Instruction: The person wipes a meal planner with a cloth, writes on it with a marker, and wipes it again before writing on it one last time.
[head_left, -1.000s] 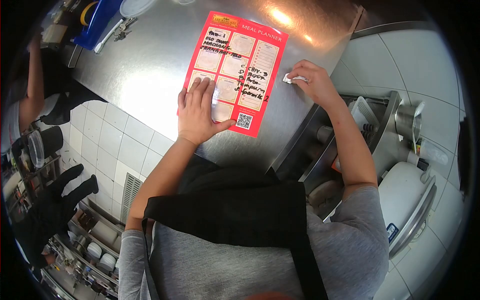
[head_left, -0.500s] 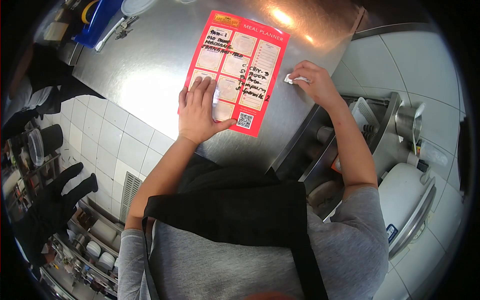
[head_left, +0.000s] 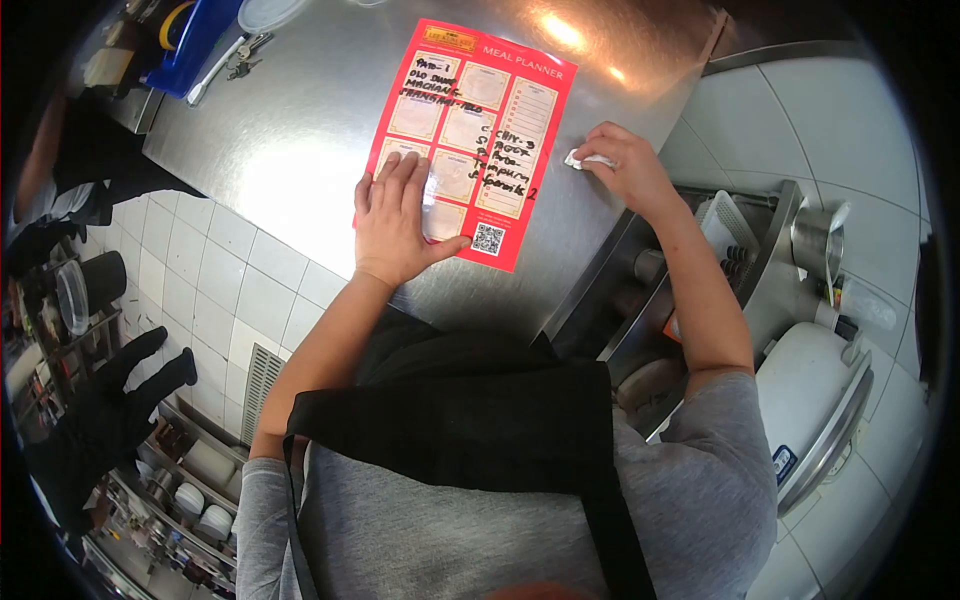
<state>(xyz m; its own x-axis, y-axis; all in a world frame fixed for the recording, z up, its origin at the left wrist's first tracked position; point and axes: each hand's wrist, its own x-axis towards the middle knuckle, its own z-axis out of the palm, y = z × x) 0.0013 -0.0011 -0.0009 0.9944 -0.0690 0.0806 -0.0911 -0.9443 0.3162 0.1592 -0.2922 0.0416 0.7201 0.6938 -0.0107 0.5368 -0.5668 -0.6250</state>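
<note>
A red meal planner sheet (head_left: pixel 455 150) with black handwriting lies on the steel table (head_left: pixel 300 90). My left hand (head_left: pixel 395 220) rests flat on its lower left part, fingers spread and holding nothing. Off the sheet's right edge, my right hand (head_left: pixel 625 170) pinches a small crumpled white wipe or tissue (head_left: pixel 576 159) just over the table surface.
A blue bin (head_left: pixel 205 45) stands at the table's upper left, near keys (head_left: pixel 243 68) and a white-handled tool (head_left: pixel 212 75). Other people in dark clothes (head_left: pixel 100 150) are at the left. Shelves with a metal pot (head_left: pixel 815 245) are on the right.
My right hand has shifted very slightly left with the white wipe. At the left edge, a person's arm has come into view. My left hand stays on the sheet.
</note>
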